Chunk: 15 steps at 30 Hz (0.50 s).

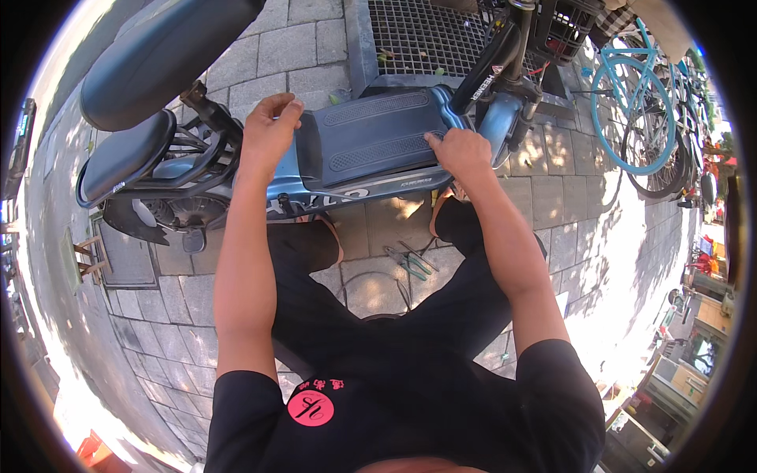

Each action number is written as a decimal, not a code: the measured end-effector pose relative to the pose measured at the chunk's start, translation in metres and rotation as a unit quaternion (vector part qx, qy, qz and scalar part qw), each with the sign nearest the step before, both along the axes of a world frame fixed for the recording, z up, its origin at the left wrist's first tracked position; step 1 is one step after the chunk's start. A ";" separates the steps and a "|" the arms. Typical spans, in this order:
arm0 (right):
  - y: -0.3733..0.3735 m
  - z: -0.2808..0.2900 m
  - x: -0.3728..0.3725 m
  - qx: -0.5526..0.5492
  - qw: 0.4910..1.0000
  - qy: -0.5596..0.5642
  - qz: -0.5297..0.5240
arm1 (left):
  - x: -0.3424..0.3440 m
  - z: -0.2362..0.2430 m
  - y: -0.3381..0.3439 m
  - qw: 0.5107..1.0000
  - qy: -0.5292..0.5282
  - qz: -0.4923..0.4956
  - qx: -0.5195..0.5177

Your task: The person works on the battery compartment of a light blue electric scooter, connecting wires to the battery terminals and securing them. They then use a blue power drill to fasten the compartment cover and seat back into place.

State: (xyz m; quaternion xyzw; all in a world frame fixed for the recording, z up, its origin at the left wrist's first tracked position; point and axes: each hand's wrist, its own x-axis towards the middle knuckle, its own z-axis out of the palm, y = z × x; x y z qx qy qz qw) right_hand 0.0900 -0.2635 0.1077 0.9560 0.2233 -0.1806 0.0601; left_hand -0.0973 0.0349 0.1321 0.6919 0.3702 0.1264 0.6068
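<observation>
A blue and black electric scooter stands across in front of me, its dark ribbed footboard panel [374, 130] between my hands. My left hand [270, 134] is raised by the panel's left end, next to the seat post [211, 110]. Its fingers are loosely bent and apart, with nothing visible in them. At the panel's near right corner, my right hand [464, 154] is closed, the thumb lying on the panel and the other fingers curled, their tips hidden. Below the near side panel [371, 191], green-handled pliers [410, 262] lie on the paving between my feet.
Above the footboard on the left hangs the scooter's big black seat [169, 59], with a rear seat [130, 154] below it. Behind the scooter is a metal grate [430, 35]. A turquoise bicycle [637, 102] stands at the right. Thin cable [371, 274] lies near the pliers.
</observation>
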 end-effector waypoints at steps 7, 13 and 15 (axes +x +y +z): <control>-0.007 -0.008 -0.005 0.030 0.999 -0.029 0.031 | 0.004 -0.021 -0.025 0.963 0.093 -0.187 0.173; -0.014 0.010 0.015 0.111 0.993 -0.001 -0.050 | 0.009 -0.029 -0.060 0.891 0.140 -0.333 0.274; -0.017 0.025 0.029 0.150 0.984 0.009 -0.091 | 0.013 -0.037 -0.071 0.865 0.138 -0.392 0.282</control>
